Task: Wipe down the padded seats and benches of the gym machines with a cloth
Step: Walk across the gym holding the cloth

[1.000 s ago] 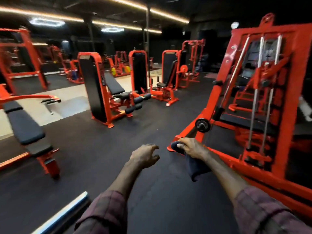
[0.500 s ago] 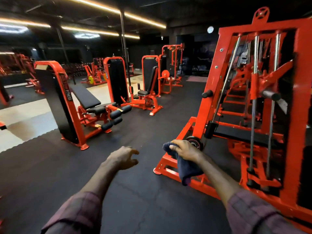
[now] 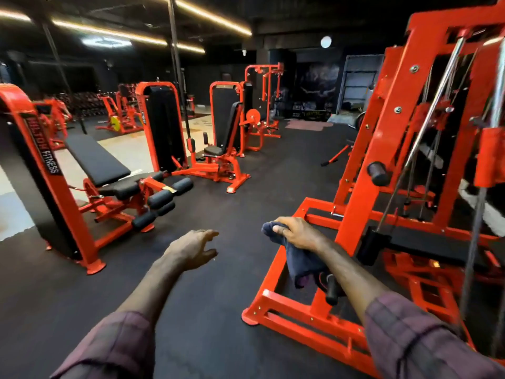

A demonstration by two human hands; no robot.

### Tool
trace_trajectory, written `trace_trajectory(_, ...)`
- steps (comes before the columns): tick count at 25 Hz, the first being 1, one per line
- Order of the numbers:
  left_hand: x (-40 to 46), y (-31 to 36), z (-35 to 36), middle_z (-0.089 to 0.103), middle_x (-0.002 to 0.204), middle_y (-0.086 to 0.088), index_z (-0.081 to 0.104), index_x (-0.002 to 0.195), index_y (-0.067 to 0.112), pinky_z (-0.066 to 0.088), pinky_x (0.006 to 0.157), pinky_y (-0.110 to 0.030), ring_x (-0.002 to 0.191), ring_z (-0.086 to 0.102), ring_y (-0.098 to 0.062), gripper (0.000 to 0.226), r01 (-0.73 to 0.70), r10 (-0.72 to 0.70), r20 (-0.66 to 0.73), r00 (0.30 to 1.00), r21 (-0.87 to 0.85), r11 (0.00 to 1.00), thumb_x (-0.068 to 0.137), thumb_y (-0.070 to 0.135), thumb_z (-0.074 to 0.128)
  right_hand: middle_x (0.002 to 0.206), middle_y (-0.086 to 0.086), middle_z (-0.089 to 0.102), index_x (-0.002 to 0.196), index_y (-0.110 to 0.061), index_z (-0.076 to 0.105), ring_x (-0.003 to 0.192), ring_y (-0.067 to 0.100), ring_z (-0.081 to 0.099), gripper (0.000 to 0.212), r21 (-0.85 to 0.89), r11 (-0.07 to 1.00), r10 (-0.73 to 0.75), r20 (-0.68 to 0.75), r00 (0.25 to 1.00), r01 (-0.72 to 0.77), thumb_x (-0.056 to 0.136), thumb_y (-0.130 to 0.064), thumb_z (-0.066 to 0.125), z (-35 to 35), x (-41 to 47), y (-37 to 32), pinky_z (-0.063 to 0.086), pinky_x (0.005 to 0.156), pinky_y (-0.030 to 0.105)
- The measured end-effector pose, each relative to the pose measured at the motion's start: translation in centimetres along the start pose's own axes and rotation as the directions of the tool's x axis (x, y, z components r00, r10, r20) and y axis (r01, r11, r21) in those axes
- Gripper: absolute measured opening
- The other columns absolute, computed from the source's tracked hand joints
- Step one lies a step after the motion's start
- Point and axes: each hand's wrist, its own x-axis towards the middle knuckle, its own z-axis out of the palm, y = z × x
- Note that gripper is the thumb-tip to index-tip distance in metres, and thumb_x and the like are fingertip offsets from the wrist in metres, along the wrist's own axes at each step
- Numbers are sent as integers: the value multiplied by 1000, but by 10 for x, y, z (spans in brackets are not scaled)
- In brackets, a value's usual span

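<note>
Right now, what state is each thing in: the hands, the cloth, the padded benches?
Right hand: grips the cloth, held out in front.
Cloth: dark blue, bunched at the top, rest hanging loose.
Left hand: empty, fingers loosely spread.
Long black bench: tilted, nobody touching it.
Small black seat: upright backrest behind it, untouched.
Ceiling light strips: lit.

Head-worn camera looks forward and down across the gym floor (image 3: 218,310).

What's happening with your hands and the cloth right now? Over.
Right hand gripping dark cloth. Left hand open, empty. Nearest padded bench untouched, ahead left. Floor between clear.
</note>
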Motion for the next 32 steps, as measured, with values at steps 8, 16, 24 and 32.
trace_trajectory(8, 278, -119, -56, 60, 145, 13, 45, 155, 38, 51, 106, -36, 137, 52, -13, 63, -126, 126, 17, 992, 50, 991, 96, 48, 65, 114, 4, 76, 117, -8, 74, 107, 16, 66, 20, 25, 994, 104, -108, 989, -102, 105, -18, 61, -8, 255, 36, 45, 93, 32)
trace_trajectory(16, 585, -221, -57, 59, 145, 15, 46, 153, 40, 50, 109, -41, 138, 53, -12, 67, -220, 219, 46, 975, 16, 975, 91, 53, 64, 112, -1, 76, 118, -14, 74, 105, 14, 67, 20, 77, 984, 171, -149, 974, -161, 106, -21, 60, 3, 519, 131, 47, 90, 29)
trace_trajectory(24, 869, -282, -75, 59, 146, 12, 42, 158, 37, 47, 109, -35, 140, 50, -13, 64, -274, 277, 70, 958, -43, 961, 99, 49, 64, 112, 2, 76, 118, -10, 74, 102, 12, 65, 21, 98, 967, 249, -150, 957, -237, 105, -18, 60, -21, 784, 194, 42, 81, 9)
trace_trajectory(32, 1190, -341, -63, 60, 148, 5, 46, 156, 31, 43, 115, -35, 140, 52, -16, 66, -402, 407, 99, 908, -67, 913, 96, 44, 68, 106, -1, 77, 113, -14, 75, 102, 13, 69, 18, 119, 946, 320, -212, 923, -301, 104, -19, 61, -28, 1053, 309, 46, 85, 21)
